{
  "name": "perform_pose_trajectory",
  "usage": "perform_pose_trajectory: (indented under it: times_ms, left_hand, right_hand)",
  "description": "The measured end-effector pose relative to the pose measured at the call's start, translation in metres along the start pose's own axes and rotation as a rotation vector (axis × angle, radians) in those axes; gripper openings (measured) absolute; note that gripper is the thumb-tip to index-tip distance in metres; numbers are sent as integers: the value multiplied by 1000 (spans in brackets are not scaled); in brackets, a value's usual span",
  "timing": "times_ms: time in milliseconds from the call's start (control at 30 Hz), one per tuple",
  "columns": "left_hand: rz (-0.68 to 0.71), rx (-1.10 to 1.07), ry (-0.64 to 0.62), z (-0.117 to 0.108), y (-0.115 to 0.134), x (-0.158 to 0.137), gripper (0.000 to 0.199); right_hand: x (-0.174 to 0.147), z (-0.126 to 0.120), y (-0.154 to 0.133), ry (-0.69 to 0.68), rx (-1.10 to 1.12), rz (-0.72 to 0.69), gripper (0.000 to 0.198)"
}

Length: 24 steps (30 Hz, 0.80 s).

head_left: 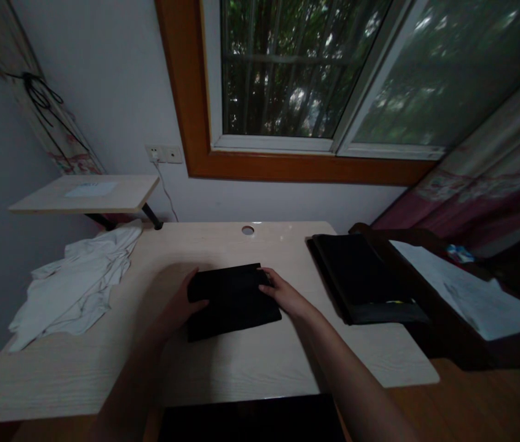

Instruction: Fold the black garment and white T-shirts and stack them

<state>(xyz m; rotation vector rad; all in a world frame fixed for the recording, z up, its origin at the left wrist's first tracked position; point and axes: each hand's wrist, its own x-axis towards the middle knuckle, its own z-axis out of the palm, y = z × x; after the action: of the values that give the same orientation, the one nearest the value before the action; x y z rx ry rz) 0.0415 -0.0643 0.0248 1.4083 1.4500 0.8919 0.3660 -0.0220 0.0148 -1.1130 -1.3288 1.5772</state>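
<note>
A flat black rectangular piece (pixel 232 304), which looks like folded cloth, is held just over the middle of the pale wooden desk. My left hand (pixel 190 302) grips its left edge, the thumb lying on top and the other fingers mostly hidden behind and under it. At the upper right corner my right hand (pixel 279 290) holds it, thumb on the top face and fingers curled at the far edge. Too dark to make out are any seams or folds on the piece.
Crumpled white cloth (pixel 80 279) lies at the desk's left, below a small raised shelf (pixel 131 191) bearing a paper. On the right rests a flat black stack (pixel 356 270). Beyond it, a white sheet (pixel 462 288) lies on dark furniture. The desk (pixel 250 368) has a cable hole.
</note>
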Motion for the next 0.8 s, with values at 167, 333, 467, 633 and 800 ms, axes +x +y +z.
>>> perform_pose_trajectory:
  times_ms: [167, 333, 467, 633, 800]
  left_hand:
    - [91, 57, 17, -2, 10, -16, 92]
    - [98, 58, 44, -2, 20, -20, 89]
    - [87, 101, 100, 1, 14, -7, 86]
    - [62, 108, 186, 6, 4, 9, 87]
    - [22, 87, 291, 10, -6, 15, 90]
  right_hand:
    - [-24, -2, -14, -102, 73, 24, 60]
    - [-23, 0, -22, -39, 53, -89, 57]
    - [-6, 5, -10, 43, 2, -113, 53]
    - [9, 5, 7, 139, -77, -90, 54]
    - [12, 5, 9, 228, -322, -77, 51]
